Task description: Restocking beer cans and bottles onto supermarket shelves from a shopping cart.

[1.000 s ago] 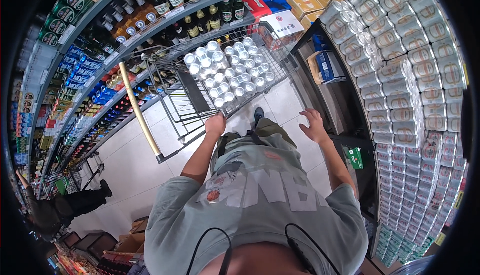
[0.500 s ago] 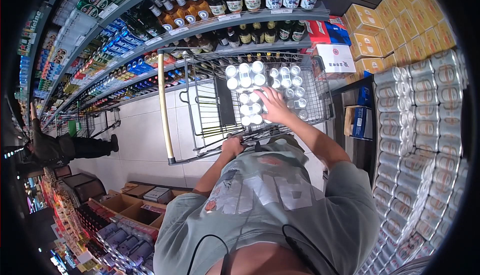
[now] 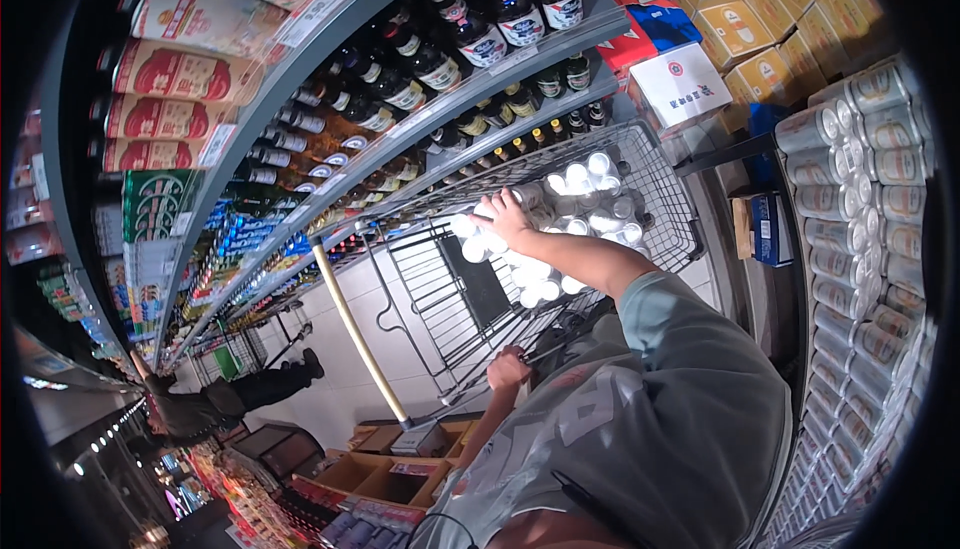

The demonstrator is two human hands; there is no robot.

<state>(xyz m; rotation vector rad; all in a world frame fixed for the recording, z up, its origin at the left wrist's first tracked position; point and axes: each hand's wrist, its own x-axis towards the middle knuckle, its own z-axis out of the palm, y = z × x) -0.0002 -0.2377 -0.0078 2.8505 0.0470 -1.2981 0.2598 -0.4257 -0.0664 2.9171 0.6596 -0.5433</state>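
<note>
Silver-topped cans in several packs [image 3: 602, 217] stand upright in the wire basket of a shopping cart [image 3: 668, 164]. My right hand [image 3: 503, 219] reaches across and rests on the left far pack, its fingers spread over the can tops. My palm hides part of that pack. At the cart's near side, my left hand [image 3: 508, 369] is closed around the wire rim. The cart's pale yellow handle bar [image 3: 358, 329] lies to the left, beyond the fold-out wire seat with its dark panel [image 3: 482, 284].
Shelves of bottles [image 3: 435, 69] and boxed drinks [image 3: 180, 79] run along the far and left sides. Stacked can packs [image 3: 840, 229] rise at the right, yellow cartons [image 3: 740, 29] at the far right. A person [image 3: 225, 399] stands at the left near another cart. Brown open boxes [image 3: 400, 479] sit behind my left arm.
My view has turned, so the scene appears rotated. My right hand has shifted from the middle of the packs to the left far pack. The left hand still grips the cart rim.
</note>
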